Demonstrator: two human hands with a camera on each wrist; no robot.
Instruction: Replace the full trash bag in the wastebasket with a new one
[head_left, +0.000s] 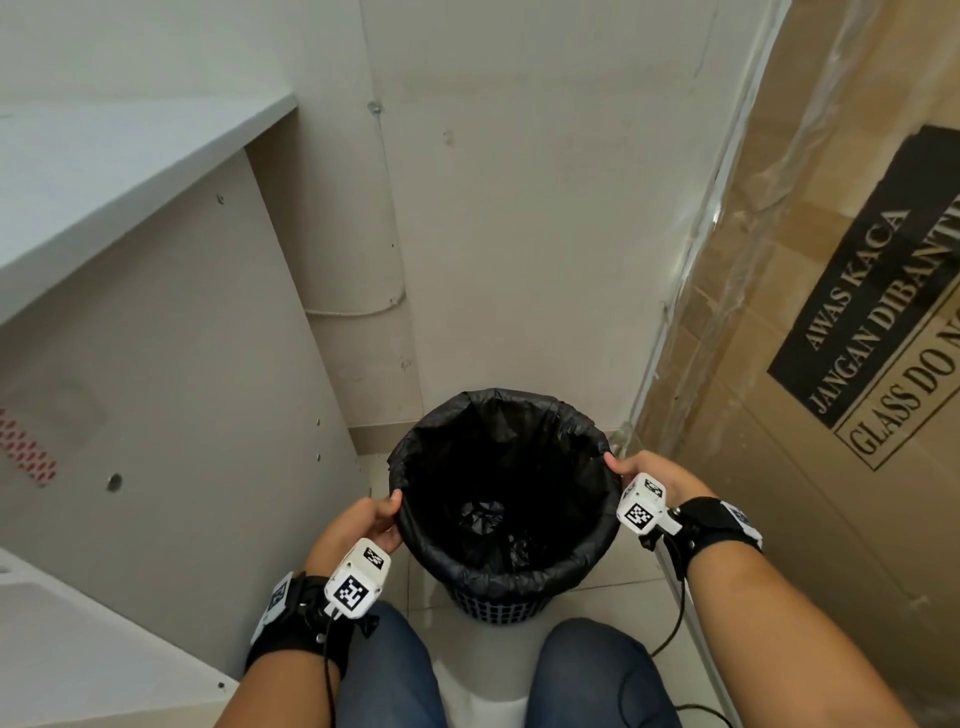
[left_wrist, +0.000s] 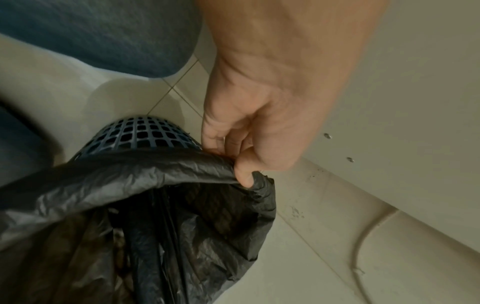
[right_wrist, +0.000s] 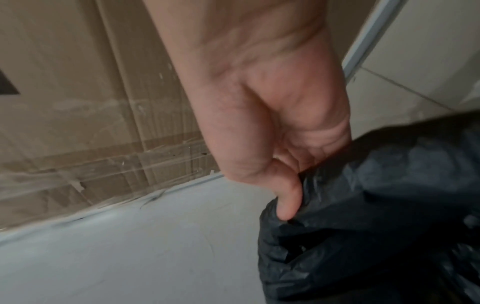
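A dark blue mesh wastebasket (head_left: 498, 605) stands on the tiled floor between my knees and the wall. A black trash bag (head_left: 519, 410) lines it, its edge folded over the rim; the inside looks dark with crumpled plastic at the bottom. My left hand (head_left: 382, 512) pinches the folded bag edge (left_wrist: 182, 168) at the rim's left side, thumb on top. My right hand (head_left: 623, 467) pinches the bag edge (right_wrist: 363, 185) at the rim's right side. The basket mesh (left_wrist: 145, 133) shows below the fold in the left wrist view.
A white cabinet panel (head_left: 171, 415) with a shelf stands close on the left. A large taped cardboard box (head_left: 831, 364) marked as glass leans on the right. A white wall (head_left: 519, 208) is just behind the basket. My knees in jeans (head_left: 395, 670) are below.
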